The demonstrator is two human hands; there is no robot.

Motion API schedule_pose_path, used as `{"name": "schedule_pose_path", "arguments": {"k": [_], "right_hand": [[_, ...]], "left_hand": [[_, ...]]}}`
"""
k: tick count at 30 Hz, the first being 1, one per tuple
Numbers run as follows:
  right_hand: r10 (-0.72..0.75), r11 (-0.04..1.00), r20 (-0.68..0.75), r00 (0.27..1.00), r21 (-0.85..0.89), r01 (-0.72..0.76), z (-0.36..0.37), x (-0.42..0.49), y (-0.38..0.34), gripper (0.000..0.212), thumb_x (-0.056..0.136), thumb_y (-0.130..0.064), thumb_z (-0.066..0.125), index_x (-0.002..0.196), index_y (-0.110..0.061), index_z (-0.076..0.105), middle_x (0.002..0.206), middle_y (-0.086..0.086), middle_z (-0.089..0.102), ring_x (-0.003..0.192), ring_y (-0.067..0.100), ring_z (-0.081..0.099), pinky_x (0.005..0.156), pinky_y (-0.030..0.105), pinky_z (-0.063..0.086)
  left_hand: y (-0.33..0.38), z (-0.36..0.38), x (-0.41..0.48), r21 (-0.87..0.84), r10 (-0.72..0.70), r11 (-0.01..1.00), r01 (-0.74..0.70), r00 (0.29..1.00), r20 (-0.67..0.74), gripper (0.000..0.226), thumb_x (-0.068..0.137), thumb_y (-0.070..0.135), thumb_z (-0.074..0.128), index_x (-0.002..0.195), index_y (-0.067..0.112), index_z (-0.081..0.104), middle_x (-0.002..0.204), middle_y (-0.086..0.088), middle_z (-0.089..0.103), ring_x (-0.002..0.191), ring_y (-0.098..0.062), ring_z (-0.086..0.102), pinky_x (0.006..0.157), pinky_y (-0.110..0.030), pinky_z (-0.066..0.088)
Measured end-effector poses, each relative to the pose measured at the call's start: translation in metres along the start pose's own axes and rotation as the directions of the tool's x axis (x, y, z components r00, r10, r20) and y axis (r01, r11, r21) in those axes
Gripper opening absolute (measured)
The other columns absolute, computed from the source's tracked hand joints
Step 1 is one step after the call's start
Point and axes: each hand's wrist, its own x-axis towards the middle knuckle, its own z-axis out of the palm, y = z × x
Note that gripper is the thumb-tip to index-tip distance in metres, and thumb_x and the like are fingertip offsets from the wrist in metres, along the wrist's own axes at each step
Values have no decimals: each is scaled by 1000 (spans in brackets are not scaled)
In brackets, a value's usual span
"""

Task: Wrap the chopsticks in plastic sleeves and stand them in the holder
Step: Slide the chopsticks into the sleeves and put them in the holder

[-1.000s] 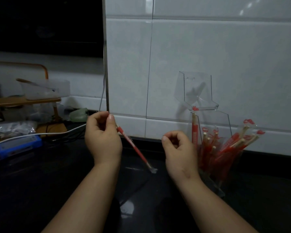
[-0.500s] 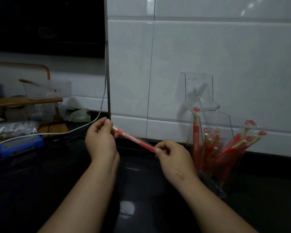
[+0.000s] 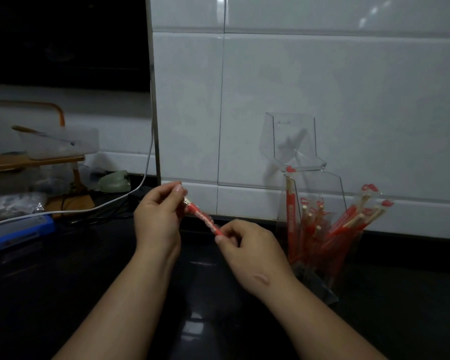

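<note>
While both hands are up over the dark countertop (image 3: 63,281), it looks to me like the sleeving step is nearly done; the left hand (image 3: 157,216) pinches the far upper end of a red-printed sleeved chopstick pair (image 3: 204,220) between thumb and fingertips, and the right hand (image 3: 247,245) pinches the near lower end with its fingers curled in; so both are grasping the same pack, neither one free. The pack slants down from left to right, held in the air, not touching the counter; it sits left of the clear acrylic holder (image 3: 334,189) and apart from it. There's a crinkly shine along the red part, so I'd say the plastic is already on the sticks, but whether it's pulled all the way down I can't tell; the right fingers hide that end.

The holder stands against the white tile wall (image 3: 322,87) on the right with its lid tipped up; a bunch of wrapped chopsticks (image 3: 322,229) already stands in it, fanned out and leaning right.

My guess at what's next: settle the sleeve, let one hand go, carry the pack right and drop it upright through the open top, aiming for a gap among the others. Off on the far left there's a white cable (image 3: 89,207) and a blue box (image 3: 18,229); not part of this.
</note>
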Motion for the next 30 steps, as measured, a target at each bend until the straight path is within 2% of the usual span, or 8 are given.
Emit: {"name": "schedule_pose_path", "arguments": {"k": [6,11,15,19,23,25,27,30], "right_hand": [[-91,992,-171,981,70,104,-6,-1,-6,12,93,-30,60,85,-23,66,75,-7,56,69,7,51,58,20,36],[-244,954,-405,881,61,292,-26,-8,-22,5,91,-21,63,92,-22,69,74,-14,55,68,3,49,61,11,38],[-287,940,-516,807,12,342,-51,-12,-29,13,92,-22,63,106,-23,66,80,-14,59,70,4,56,63,17,46],[-240,925,-630,739,83,371,-81,-12,-29,11,93,-19,65,103,-25,65,72,-13,60,64,5,58,55,13,46],[-128,900,-746,653,189,392,-107,-13,-28,11,93,-18,65,98,-27,62,76,-6,67,60,11,67,56,32,57],[-69,893,-806,588,212,396,-119,-12,-26,10,93,-19,65,96,-27,61,80,-4,69,63,12,68,58,34,58],[-31,903,-843,537,207,377,-128,-11,-21,9,93,-19,66,96,-26,61,84,-5,69,67,9,69,61,28,57],[10,950,-838,546,179,257,-129,-6,-13,8,92,-24,67,94,-28,60,85,-13,66,77,4,67,62,11,50]], "left_hand": [[-4,5,-10,-80,-49,995,58,992,112,29,105,37,43,118,19,61,91,-10,69,64,-14,61,56,-26,52],[-13,16,-25,242,-50,969,-39,935,351,22,102,23,51,112,13,68,94,-8,73,78,-23,65,62,-32,49],[-26,21,-38,407,-19,879,-247,835,549,26,91,41,60,110,28,70,101,3,74,94,-19,69,82,-44,56],[-35,23,-49,550,18,647,-529,731,682,35,88,53,56,120,40,63,108,17,66,96,-1,62,84,-39,55],[-35,31,-60,552,80,516,-656,678,731,48,84,61,51,128,41,58,113,27,59,104,4,55,88,-31,52],[-36,31,-61,546,95,482,-686,660,745,55,82,66,47,131,41,56,120,25,57,109,3,53,91,-32,51],[-38,32,-61,550,104,465,-694,660,744,57,82,68,47,132,42,55,121,25,55,111,0,54,92,-34,50],[-38,33,-63,550,123,457,-699,662,739,59,80,69,49,132,41,54,117,28,52,110,-1,55,92,-34,51]]}}
